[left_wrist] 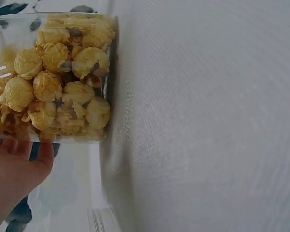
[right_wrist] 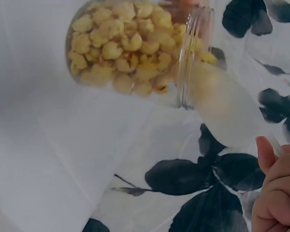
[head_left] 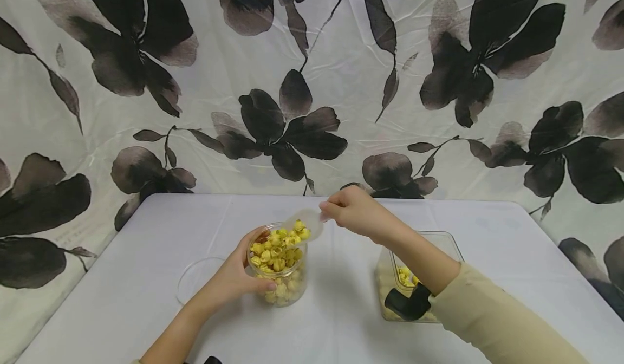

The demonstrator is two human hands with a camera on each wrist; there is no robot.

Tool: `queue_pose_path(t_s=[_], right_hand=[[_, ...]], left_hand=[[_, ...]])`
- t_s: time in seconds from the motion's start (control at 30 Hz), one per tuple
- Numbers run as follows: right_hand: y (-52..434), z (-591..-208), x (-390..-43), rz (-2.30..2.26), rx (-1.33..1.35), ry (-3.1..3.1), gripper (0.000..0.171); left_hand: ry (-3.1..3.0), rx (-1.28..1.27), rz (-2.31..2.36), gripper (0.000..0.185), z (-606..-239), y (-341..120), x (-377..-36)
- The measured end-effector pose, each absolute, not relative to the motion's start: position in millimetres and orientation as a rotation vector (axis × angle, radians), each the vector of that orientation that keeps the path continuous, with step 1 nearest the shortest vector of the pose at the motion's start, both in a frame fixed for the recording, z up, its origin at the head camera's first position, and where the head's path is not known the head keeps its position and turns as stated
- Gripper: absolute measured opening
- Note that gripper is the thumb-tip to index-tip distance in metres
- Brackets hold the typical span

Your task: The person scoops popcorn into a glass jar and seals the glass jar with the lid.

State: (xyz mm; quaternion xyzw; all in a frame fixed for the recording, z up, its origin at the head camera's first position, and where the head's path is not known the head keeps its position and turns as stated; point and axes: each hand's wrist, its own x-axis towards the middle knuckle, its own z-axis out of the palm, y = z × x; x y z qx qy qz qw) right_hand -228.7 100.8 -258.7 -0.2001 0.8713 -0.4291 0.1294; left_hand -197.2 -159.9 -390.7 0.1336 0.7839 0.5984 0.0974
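Note:
A clear round jar point(head_left: 292, 293) full of yellow popcorn point(head_left: 278, 255) stands on the white table. My left hand point(head_left: 239, 277) grips it from the left, thumb across its front. Above the rim, my right hand point(head_left: 353, 212) pinches the handle of a whitish translucent scoop point(head_left: 312, 223). The scoop's bowl tilts over the jar mouth, with popcorn at its lower edge. In the right wrist view the scoop point(right_wrist: 227, 106) reaches the jar's threaded neck point(right_wrist: 188, 58). The left wrist view shows fingers point(left_wrist: 43, 159) against the popcorn-filled jar point(left_wrist: 63, 82).
Under the right forearm, a clear rectangular container point(head_left: 385, 299) holds some popcorn point(head_left: 405, 277); the black wrist camera point(head_left: 409, 303) partly hides it. A clear round lid point(head_left: 182, 277) lies left of the jar. Behind the table point(head_left: 336, 320) hangs a floral cloth point(head_left: 312, 82).

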Motion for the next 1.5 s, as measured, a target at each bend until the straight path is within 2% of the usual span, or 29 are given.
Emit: queue_pose_path(t_s=[0.17, 0.33, 0.9, 1.2, 1.5], right_hand=[[100, -258, -221, -1.023, -0.850, 2.784, 0.022], [106, -257, -218, -0.968, -0.961, 2.883, 0.020], [139, -248, -216, -1.217, -0.779, 2.740, 0.019], [172, -240, -214, -1.414, -0.575, 2.598, 0.029], [207, -236, -211, -1.536, -0.499, 2.480, 0.034]], left_hand=[[2.338, 0.413, 1.760, 0.105, -393, -160, -198], [2.355, 0.439, 1.766, 0.104, -394, -161, -199], [2.377, 0.497, 1.771, 0.102, -396, -160, -198], [2.360, 0.507, 1.784, 0.102, -395, -160, -198], [2.361, 0.504, 1.788, 0.101, -395, -160, -196]])
